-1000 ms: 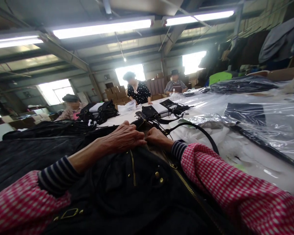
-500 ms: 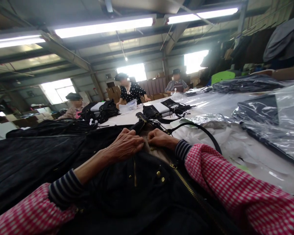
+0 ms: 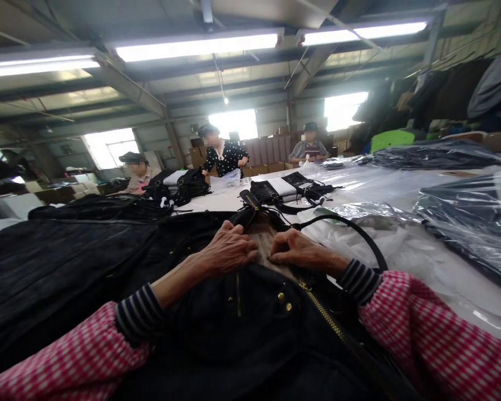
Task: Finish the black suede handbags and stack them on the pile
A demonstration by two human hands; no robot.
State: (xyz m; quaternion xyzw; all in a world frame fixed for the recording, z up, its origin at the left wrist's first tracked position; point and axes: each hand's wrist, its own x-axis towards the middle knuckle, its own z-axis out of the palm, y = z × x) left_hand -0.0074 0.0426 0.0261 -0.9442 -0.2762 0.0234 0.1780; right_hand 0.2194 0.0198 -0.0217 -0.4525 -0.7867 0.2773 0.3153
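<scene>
A black handbag with gold studs and a gold zipper lies in front of me on the table. Its mouth shows a tan lining between my hands. My left hand is curled, its fingers closed on the left edge of the bag's opening. My right hand is bent in a pinch on the right edge of the same opening. A black strap loops from the bag over to the right. Both of my sleeves are pink checked over striped cuffs.
More black bags are piled at my left. Black-and-white bags lie further along the white table. Clear plastic sheets and wrapped dark goods cover the right side. Three other people work at the far end, near cardboard boxes.
My hands have drawn a little apart on the bag's opening, showing more tan lining. The view has shifted slightly, with my arms lower in the picture.
</scene>
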